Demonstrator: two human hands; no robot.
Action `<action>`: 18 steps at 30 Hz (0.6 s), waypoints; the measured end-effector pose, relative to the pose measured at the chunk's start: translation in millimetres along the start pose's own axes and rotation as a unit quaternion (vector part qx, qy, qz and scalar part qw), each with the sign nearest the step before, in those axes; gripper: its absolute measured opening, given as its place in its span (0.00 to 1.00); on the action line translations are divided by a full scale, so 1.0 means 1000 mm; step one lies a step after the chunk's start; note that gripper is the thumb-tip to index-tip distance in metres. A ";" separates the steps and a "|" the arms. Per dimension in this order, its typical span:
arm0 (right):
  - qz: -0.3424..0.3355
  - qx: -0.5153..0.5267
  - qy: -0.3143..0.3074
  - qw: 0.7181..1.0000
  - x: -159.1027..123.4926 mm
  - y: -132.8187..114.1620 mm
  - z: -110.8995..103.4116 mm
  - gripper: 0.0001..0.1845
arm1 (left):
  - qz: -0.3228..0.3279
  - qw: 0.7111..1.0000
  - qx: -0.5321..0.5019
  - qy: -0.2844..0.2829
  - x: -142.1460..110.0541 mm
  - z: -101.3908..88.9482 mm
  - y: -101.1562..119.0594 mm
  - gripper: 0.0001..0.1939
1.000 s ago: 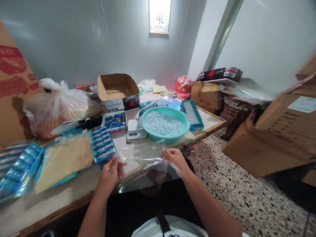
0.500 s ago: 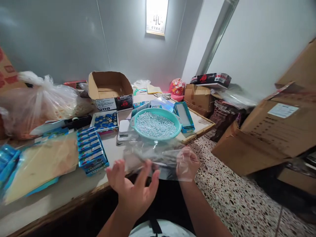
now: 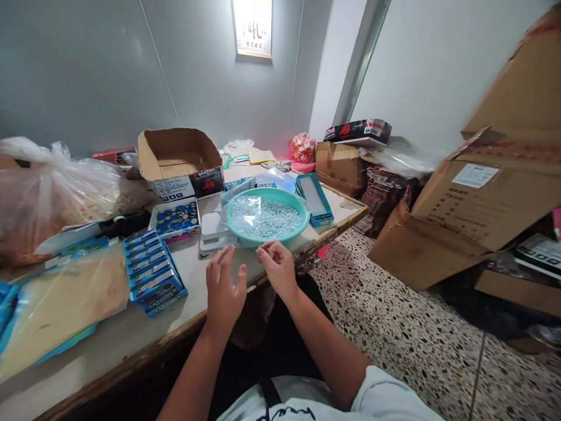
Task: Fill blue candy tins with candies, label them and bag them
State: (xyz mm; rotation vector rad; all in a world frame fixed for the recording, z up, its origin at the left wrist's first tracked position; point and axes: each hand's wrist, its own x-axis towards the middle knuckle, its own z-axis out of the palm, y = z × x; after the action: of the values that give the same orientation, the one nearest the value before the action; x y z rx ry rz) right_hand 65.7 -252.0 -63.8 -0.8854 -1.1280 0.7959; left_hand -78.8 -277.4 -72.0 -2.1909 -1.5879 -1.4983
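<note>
A clear plastic bag (image 3: pixel 251 220) shows mainly as a bright glare over the left part of a turquoise basin (image 3: pixel 289 238). My right hand (image 3: pixel 279 266) is closed in a pinch at the bag's lower edge, just in front of the basin's rim. Pale blue and white bead-like pieces (image 3: pixel 283 217) fill the basin. To the left, my left hand (image 3: pixel 225 289) is raised over the table edge, its fingers apart and nothing visible in them. A white scale (image 3: pixel 213 231) lies beside the basin, close beyond my left fingertips. The bag's exact outline is hard to make out.
On the table (image 3: pixel 193 301) stand a blue box of small packets (image 3: pixel 155 275), a tray of blue round pieces (image 3: pixel 176 219) and an open carton (image 3: pixel 179 161). A blue tray (image 3: pixel 315 199) sits right of the basin. Large cardboard boxes (image 3: pixel 456 204) lean at the right above the speckled floor.
My right hand has moved left and forward to the basin, and the bag has gone from in front of the basin to over it. My left hand has risen slightly, still open. The view has shifted right.
</note>
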 end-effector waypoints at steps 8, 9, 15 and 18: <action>0.064 -0.121 -0.150 0.979 -0.030 0.009 -0.042 0.10 | -0.086 0.972 0.116 -0.184 0.033 0.021 -0.069 0.37; 0.092 -0.128 -0.189 0.969 -0.031 0.010 -0.042 0.07 | -0.061 0.974 0.103 -0.190 0.036 0.022 -0.073 0.35; 0.178 -0.027 -0.216 0.960 -0.012 0.020 -0.018 0.30 | 0.081 0.987 0.116 -0.079 0.052 0.026 -0.072 0.25; 0.217 0.066 -0.133 0.965 0.002 0.025 0.002 0.33 | 0.128 0.974 0.116 -0.144 0.058 0.026 -0.069 0.33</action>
State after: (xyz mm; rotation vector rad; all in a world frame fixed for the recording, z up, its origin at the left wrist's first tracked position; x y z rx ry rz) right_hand 62.5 -238.9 -84.8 -0.9462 -1.1085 1.3692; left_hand -113.2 -190.5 -76.3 -2.4397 -1.3907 -0.9115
